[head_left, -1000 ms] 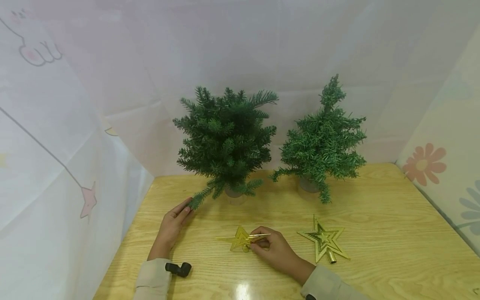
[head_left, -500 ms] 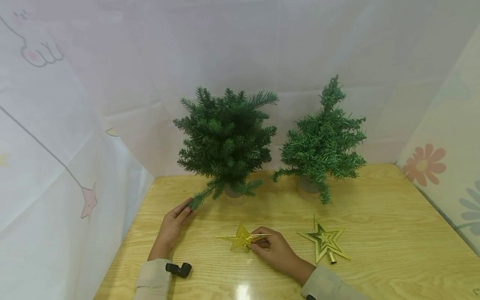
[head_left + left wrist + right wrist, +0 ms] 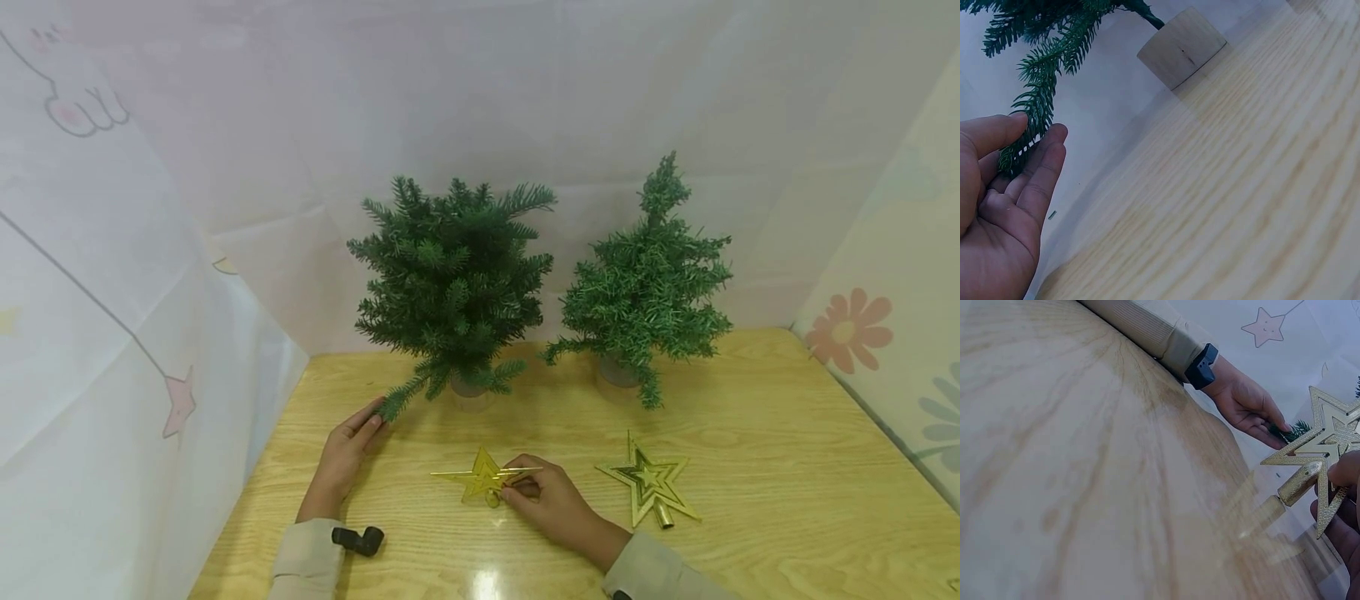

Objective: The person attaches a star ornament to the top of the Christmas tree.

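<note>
Two small artificial Christmas trees stand at the back of the table. My left hand [image 3: 347, 454] pinches the tip of a low branch [image 3: 401, 397] on the bushier left tree [image 3: 453, 275]; in the left wrist view, the green branch [image 3: 1038, 103] runs between thumb and fingers. My right hand [image 3: 551, 504] pinches a gold star tree topper [image 3: 482, 477], seen nearly edge-on from the head and low over the table. The right wrist view shows the star's [image 3: 1317, 439] layered points and its round socket. A second gold star topper [image 3: 647, 477] lies to the right of that hand.
The thinner right tree [image 3: 648, 287] has a low branch reaching forward. The left tree's base [image 3: 1182, 49] is a round wooden block. Printed cloth walls [image 3: 480, 92] close off the back and sides of the wooden table [image 3: 780, 433].
The star in my right hand has tilted up very slightly. My left hand keeps its hold on the branch, and the trees and the second star have not moved.
</note>
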### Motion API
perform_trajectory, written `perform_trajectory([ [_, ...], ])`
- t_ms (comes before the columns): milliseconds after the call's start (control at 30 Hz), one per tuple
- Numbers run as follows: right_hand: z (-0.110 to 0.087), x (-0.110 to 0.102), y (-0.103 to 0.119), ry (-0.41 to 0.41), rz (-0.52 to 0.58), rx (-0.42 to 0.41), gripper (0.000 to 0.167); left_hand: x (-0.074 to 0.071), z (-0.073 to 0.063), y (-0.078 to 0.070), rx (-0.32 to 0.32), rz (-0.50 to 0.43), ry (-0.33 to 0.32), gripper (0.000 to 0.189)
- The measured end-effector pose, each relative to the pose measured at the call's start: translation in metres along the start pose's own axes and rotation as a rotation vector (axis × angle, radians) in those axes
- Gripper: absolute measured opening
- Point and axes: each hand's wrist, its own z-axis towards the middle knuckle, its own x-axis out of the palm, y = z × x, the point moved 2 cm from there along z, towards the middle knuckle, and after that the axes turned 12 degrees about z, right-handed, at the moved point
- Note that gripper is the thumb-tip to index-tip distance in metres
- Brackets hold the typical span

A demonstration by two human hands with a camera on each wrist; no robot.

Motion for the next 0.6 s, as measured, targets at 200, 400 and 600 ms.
perform_trajectory([
  [200,0.0011,-0.0012,-0.0016,-0.004,0.002,-0.005,0.020,0.0006,0.0011,-0.0020,-0.001,-0.017,-0.004,0.051],
  [400,0.0022,-0.0016,-0.0041,-0.009,0.003,-0.021,0.019,0.0000,0.0013,-0.0024,-0.005,0.001,-0.003,0.052],
  [600,0.0003,-0.0005,-0.0044,-0.014,-0.007,-0.027,0.019,-0.0007,-0.0010,-0.0010,0.005,0.003,0.008,0.052],
])
